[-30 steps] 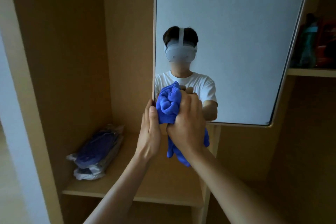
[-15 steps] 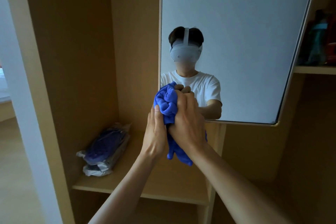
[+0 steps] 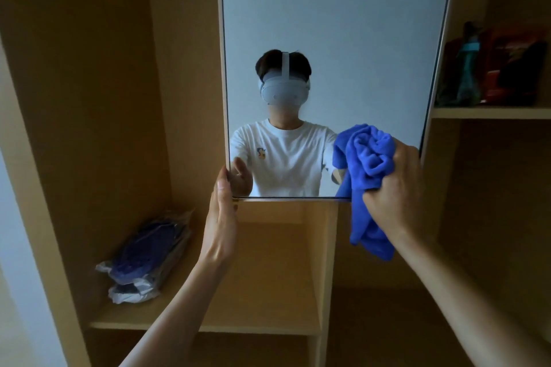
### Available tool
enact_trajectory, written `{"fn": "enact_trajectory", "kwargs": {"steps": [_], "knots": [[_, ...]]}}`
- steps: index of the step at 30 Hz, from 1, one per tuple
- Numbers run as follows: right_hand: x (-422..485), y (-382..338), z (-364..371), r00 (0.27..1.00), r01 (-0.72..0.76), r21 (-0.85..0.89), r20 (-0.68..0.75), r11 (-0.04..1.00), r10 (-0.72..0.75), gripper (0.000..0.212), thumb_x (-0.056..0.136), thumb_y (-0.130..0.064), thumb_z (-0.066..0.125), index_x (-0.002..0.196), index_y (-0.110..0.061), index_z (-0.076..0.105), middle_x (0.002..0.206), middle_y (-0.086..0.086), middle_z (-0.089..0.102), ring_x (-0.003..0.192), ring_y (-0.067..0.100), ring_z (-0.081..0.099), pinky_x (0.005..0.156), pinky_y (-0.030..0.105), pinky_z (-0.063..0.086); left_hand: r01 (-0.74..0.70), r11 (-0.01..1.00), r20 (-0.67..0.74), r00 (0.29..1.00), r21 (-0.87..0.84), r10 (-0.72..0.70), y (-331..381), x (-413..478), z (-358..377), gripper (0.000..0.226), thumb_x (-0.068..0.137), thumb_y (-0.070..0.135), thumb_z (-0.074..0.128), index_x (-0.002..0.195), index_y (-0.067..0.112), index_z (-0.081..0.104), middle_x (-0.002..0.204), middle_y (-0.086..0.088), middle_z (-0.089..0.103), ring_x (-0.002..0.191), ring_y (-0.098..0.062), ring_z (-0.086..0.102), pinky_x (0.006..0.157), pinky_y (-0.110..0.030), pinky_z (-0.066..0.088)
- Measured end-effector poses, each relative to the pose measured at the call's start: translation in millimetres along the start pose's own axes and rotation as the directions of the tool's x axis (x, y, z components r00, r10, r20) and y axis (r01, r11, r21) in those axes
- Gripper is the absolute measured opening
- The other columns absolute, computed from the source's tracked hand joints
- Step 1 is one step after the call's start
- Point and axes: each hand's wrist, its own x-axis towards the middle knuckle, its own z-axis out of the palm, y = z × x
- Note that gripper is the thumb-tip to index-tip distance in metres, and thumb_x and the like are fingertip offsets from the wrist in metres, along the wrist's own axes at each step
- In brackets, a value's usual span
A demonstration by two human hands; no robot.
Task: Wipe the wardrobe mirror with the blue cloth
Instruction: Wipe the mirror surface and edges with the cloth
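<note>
The right hand (image 3: 396, 188), at the right of the frame, has its fingers curled tight round a bunched blue cloth (image 3: 365, 164). The wad sits at the lower right corner of the mirror (image 3: 328, 24) and meets its own reflection there, while a loose tail hangs below the mirror's bottom edge. The left hand (image 3: 222, 211) is at the mirror's lower left corner, fingers straight and together, its edge against the frame and the thumb on the near side. The glass reflects a person in a white T-shirt and a headset. On the shelf (image 3: 268, 277) at lower left lies a plastic-wrapped bundle (image 3: 143, 256). On the upper right shelf (image 3: 492, 112) stand a teal bottle (image 3: 469, 68) and dark reddish items, too dim to make out.
</note>
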Motion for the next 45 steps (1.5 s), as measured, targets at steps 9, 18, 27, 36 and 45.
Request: {"fn": "enact_trajectory", "kwargs": {"steps": [9, 18, 27, 36, 45], "knots": [[7.2, 48.8, -36.3, 0.991, -0.008, -0.004, -0.133, 1.000, 0.008, 0.022, 0.098, -0.059, 0.045, 0.102, -0.037, 0.047, 0.097, -0.042, 0.042, 0.086, -0.024, 0.047, 0.049, 0.005, 0.032, -0.079, 0.997, -0.079, 0.994, 0.009, 0.079, -2.0, -8.3, 4.7, 0.062, 0.099, 0.066, 0.021, 0.156, 0.043, 0.029, 0.158, 0.010, 0.040, 0.139, -0.006, 0.041, 0.113, -0.032, 0.033], [9.0, 39.9, -17.1, 0.978, -0.050, -0.042, -0.204, 0.998, 0.041, 0.023, 0.091, -0.053, 0.058, 0.086, -0.036, 0.044, 0.080, -0.019, 0.049, 0.073, -0.005, 0.053, 0.048, 0.024, 0.042, -0.058, 0.997, -0.043, 0.997, -0.052, 0.056, -5.0, -6.2, 6.2, 0.074, 0.090, 0.075, 0.024, 0.157, 0.045, 0.025, 0.162, 0.013, 0.032, 0.145, -0.012, 0.039, 0.123, -0.046, 0.030], [-7.3, -37.1, 6.1, 0.987, -0.157, 0.046, 0.029, 0.987, 0.156, 0.019, 0.088, -0.023, 0.065, 0.101, -0.013, 0.057, 0.091, 0.005, 0.057, 0.083, 0.021, 0.058, 0.057, 0.033, 0.049, -0.056, 0.994, -0.030, 0.998, -0.094, 0.053, -9.7, -3.7, 3.9, 0.077, 0.089, 0.080, 0.023, 0.157, 0.043, 0.030, 0.158, 0.015, 0.038, 0.144, -0.006, 0.039, 0.123, -0.044, 0.031], [-28.6, -109.9, 50.9, 0.999, 0.048, -0.040, 0.025, 0.998, -0.048, 0.034, 0.083, -0.008, 0.066, 0.116, -0.003, 0.059, 0.096, 0.009, 0.055, 0.087, 0.027, 0.057, 0.068, 0.036, 0.050, -0.043, 0.990, 0.012, 0.999, -0.133, 0.045, -7.5, -2.7, -1.7, 0.064, 0.098, 0.071, 0.020, 0.156, 0.044, 0.030, 0.156, 0.016, 0.040, 0.141, 0.002, 0.040, 0.123, -0.039, 0.031], [-42.8, -161.8, 82.8, 0.954, 0.106, -0.053, 0.287, 0.993, -0.087, 0.055, 0.100, -0.047, 0.020, 0.135, -0.016, 0.048, 0.118, 0.000, 0.052, 0.107, 0.012, 0.049, 0.090, 0.026, 0.044, -0.019, 0.965, 0.134, 0.989, -0.260, 0.056, 0.6, -1.3, -9.2, 0.062, 0.104, 0.066, 0.013, 0.139, 0.041, 0.058, 0.134, 0.010, 0.067, 0.131, -0.004, 0.057, 0.112, -0.031, 0.040]]}}
